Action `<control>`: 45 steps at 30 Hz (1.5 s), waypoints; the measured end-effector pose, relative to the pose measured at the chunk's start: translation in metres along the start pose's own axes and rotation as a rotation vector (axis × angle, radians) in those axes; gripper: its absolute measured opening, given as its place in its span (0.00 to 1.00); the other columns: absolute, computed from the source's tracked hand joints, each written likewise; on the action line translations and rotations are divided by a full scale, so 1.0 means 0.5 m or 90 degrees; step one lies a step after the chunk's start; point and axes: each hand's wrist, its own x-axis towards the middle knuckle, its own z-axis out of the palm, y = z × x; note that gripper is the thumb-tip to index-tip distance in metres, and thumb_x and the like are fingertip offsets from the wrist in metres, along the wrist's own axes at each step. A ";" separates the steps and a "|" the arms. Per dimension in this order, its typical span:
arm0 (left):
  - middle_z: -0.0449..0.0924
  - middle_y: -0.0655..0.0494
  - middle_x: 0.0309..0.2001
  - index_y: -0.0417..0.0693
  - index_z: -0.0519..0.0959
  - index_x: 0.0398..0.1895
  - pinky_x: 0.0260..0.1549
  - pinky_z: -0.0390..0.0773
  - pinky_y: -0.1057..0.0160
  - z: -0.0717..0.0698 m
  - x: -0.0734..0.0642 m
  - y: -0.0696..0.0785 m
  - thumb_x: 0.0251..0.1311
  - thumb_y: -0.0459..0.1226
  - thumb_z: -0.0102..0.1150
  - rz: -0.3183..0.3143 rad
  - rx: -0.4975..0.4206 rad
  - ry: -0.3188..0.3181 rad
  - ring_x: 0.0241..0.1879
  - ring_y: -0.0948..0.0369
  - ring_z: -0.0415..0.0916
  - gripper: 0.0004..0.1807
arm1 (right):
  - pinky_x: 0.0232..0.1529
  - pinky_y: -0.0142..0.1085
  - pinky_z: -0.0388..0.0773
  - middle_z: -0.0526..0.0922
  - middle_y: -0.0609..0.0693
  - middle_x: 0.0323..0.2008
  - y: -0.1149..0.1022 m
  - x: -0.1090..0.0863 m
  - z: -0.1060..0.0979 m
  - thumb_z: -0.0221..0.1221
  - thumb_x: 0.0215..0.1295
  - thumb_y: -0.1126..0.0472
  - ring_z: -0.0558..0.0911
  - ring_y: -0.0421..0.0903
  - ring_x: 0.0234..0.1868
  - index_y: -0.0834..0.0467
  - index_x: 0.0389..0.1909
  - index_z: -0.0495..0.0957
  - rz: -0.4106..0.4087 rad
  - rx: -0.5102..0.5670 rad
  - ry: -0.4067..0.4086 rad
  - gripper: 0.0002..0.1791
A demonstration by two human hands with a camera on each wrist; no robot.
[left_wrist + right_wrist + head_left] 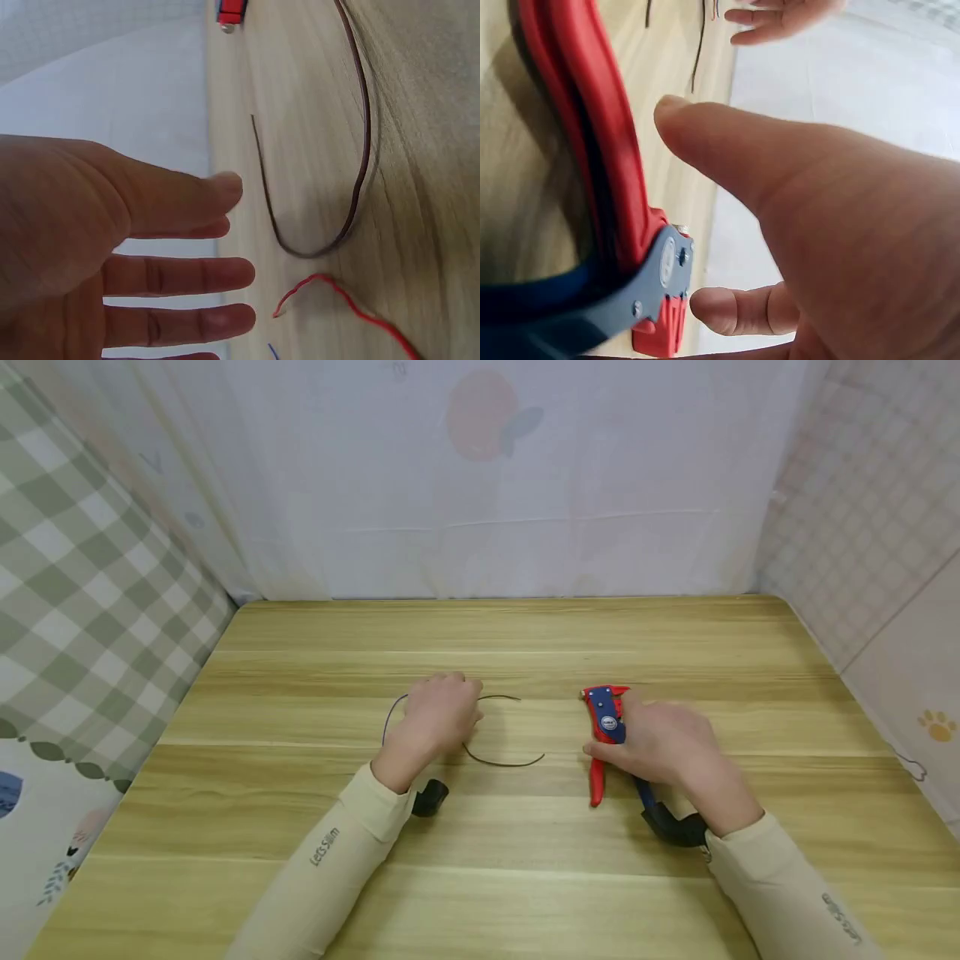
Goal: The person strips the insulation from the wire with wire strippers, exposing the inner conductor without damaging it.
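A brown wire bent in a U lies on the wooden table, partly covered by my left hand. That hand hovers over the wires with its fingers extended and apart, nothing between them. In the left wrist view a red wire and the tip of a blue wire lie beside the brown one. To the right, a red and blue wire stripper lies on the table. My right hand is right beside it, thumb and fingers spread apart around it without closing on its handles.
The wooden table runs back to a pale cloth wall. Green checked fabric borders the left side and a light patterned cloth the right. Black straps with mounts sit at both wrists.
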 end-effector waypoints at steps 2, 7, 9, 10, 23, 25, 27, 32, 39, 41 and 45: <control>0.86 0.49 0.51 0.49 0.83 0.55 0.50 0.83 0.44 0.001 0.018 0.005 0.76 0.40 0.59 -0.012 0.000 -0.028 0.51 0.47 0.84 0.11 | 0.25 0.41 0.71 0.78 0.51 0.27 -0.005 0.002 0.005 0.65 0.57 0.23 0.78 0.50 0.28 0.66 0.57 0.71 0.003 -0.003 -0.010 0.50; 0.85 0.50 0.48 0.50 0.83 0.51 0.39 0.84 0.47 0.009 0.054 0.012 0.74 0.31 0.55 -0.036 0.005 -0.064 0.43 0.53 0.82 0.11 | 0.26 0.42 0.71 0.78 0.50 0.27 -0.015 0.008 0.014 0.66 0.55 0.23 0.78 0.49 0.28 0.63 0.55 0.71 0.005 -0.007 -0.013 0.48; 0.85 0.50 0.48 0.49 0.83 0.51 0.39 0.85 0.47 0.015 0.062 0.015 0.74 0.30 0.55 -0.040 0.011 -0.060 0.44 0.52 0.83 0.11 | 0.25 0.42 0.71 0.78 0.50 0.26 -0.017 0.008 0.017 0.67 0.55 0.24 0.78 0.49 0.28 0.62 0.52 0.71 0.003 -0.007 -0.014 0.46; 0.85 0.49 0.49 0.49 0.84 0.52 0.40 0.85 0.46 0.018 0.065 0.016 0.74 0.31 0.55 -0.042 0.013 -0.056 0.45 0.51 0.84 0.11 | 0.25 0.41 0.71 0.78 0.50 0.26 -0.019 0.009 0.019 0.67 0.55 0.25 0.78 0.48 0.28 0.62 0.52 0.71 0.001 -0.006 -0.015 0.46; 0.83 0.43 0.52 0.40 0.82 0.54 0.51 0.83 0.46 0.035 0.079 0.033 0.79 0.33 0.48 -0.053 0.039 -0.044 0.54 0.46 0.80 0.13 | 0.23 0.40 0.67 0.76 0.52 0.24 -0.029 0.014 0.023 0.68 0.59 0.40 0.75 0.50 0.25 0.63 0.54 0.68 -0.010 0.022 -0.006 0.36; 0.84 0.44 0.51 0.40 0.82 0.53 0.52 0.82 0.48 0.036 0.082 0.033 0.80 0.34 0.47 -0.044 0.056 -0.050 0.53 0.47 0.81 0.13 | 0.24 0.40 0.68 0.76 0.52 0.25 -0.027 0.016 0.024 0.68 0.58 0.42 0.75 0.51 0.25 0.63 0.54 0.66 -0.009 0.033 0.004 0.36; 0.84 0.44 0.51 0.40 0.81 0.52 0.53 0.81 0.49 0.037 0.083 0.032 0.80 0.34 0.47 -0.033 0.070 -0.056 0.53 0.48 0.81 0.12 | 0.24 0.40 0.68 0.77 0.53 0.26 -0.024 0.017 0.024 0.68 0.58 0.43 0.76 0.51 0.26 0.63 0.55 0.65 -0.009 0.052 0.009 0.36; 0.85 0.42 0.46 0.38 0.79 0.50 0.50 0.84 0.47 0.030 0.071 0.027 0.79 0.33 0.47 -0.004 0.033 -0.025 0.49 0.45 0.84 0.10 | 0.26 0.39 0.69 0.78 0.54 0.29 -0.004 0.024 0.006 0.67 0.60 0.43 0.76 0.50 0.27 0.60 0.59 0.62 -0.007 0.137 -0.010 0.37; 0.85 0.44 0.46 0.37 0.79 0.54 0.36 0.81 0.57 -0.007 0.041 0.022 0.78 0.30 0.51 0.066 -0.141 0.000 0.40 0.52 0.81 0.10 | 0.32 0.39 0.75 0.84 0.60 0.43 0.044 0.032 -0.026 0.63 0.65 0.49 0.82 0.49 0.33 0.63 0.64 0.57 -0.005 0.326 -0.026 0.37; 0.87 0.45 0.50 0.38 0.82 0.57 0.40 0.82 0.57 -0.008 0.036 0.021 0.78 0.30 0.53 0.078 -0.165 0.012 0.45 0.52 0.83 0.13 | 0.33 0.39 0.76 0.84 0.62 0.45 0.051 0.034 -0.028 0.61 0.69 0.49 0.83 0.50 0.36 0.64 0.67 0.57 -0.005 0.354 -0.017 0.36; 0.87 0.45 0.51 0.38 0.86 0.54 0.52 0.83 0.53 -0.004 0.032 0.015 0.80 0.32 0.50 0.077 -0.216 0.054 0.52 0.50 0.84 0.14 | 0.32 0.39 0.75 0.82 0.62 0.42 0.056 0.038 -0.026 0.54 0.75 0.51 0.80 0.50 0.35 0.66 0.71 0.58 -0.013 0.370 -0.007 0.33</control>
